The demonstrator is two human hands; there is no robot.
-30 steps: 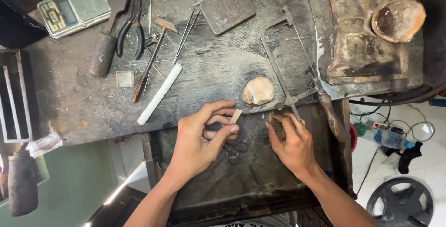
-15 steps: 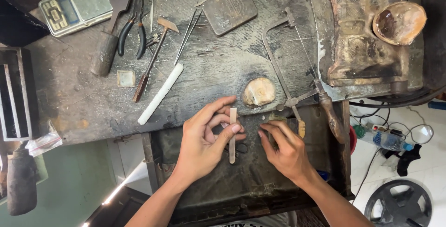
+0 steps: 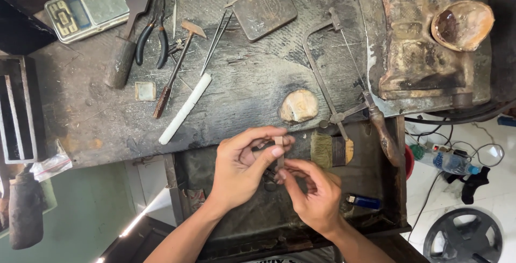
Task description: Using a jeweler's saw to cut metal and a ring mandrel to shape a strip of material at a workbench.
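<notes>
The left hand point(image 3: 242, 169) pinched a small pale stick point(image 3: 279, 150) upright over the open drawer point(image 3: 387, 209). The right hand point(image 3: 314, 193) had moved in from the side and now gripped the stick's lower end. A brush point(image 3: 332, 151) lay just beside them.

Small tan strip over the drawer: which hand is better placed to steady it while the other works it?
Probably left. The left hand pinches the tan strip upright near its top; the right hand only has fingertips at its lower end.
</notes>
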